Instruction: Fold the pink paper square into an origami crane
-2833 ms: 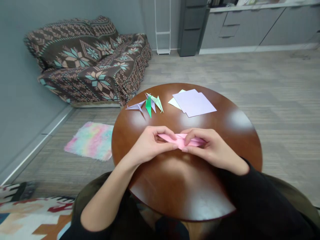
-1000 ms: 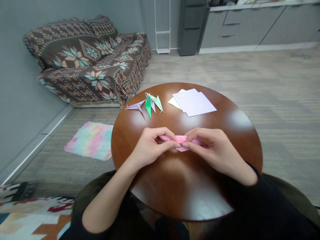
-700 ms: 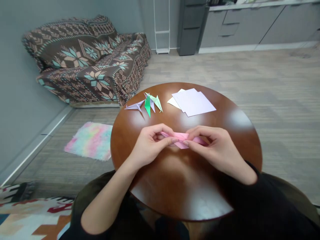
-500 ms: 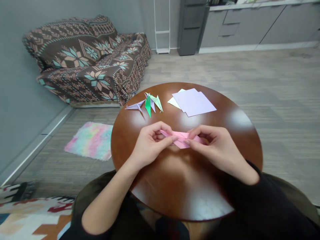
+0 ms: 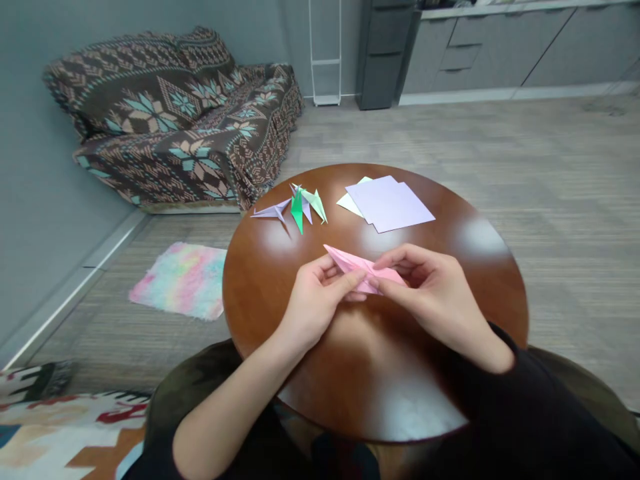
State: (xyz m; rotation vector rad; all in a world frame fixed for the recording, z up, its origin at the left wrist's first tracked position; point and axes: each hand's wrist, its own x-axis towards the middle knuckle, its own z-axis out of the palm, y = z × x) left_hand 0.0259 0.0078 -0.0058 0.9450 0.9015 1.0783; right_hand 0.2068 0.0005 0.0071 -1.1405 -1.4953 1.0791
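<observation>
A pink folded origami paper [image 5: 350, 262] is held between my two hands over the round brown table [image 5: 370, 393]. Its pointed tip sticks out to the upper left. My left hand [image 5: 320, 293] pinches its left part, thumb on top and fingers beneath. My right hand [image 5: 425, 280] grips the right part between thumb and fingers, hiding some of that side. Beyond my left hand lie several folded paper cranes: a lilac one [image 5: 274, 211], a green one [image 5: 297, 210] and a pale green one [image 5: 317, 203] among them.
Lilac square sheets [image 5: 393, 205] lie at the table's far side, over a pale green sheet [image 5: 351, 205]. A sofa with a patterned cover [image 5: 175, 127] stands at the far left. A fluffy pastel mat [image 5: 180, 280] is on the floor left of the table.
My left hand has shifted slightly right along the pink paper. Its long left point is now uncovered and tilts up to the left. My right hand stays nearly in place.
</observation>
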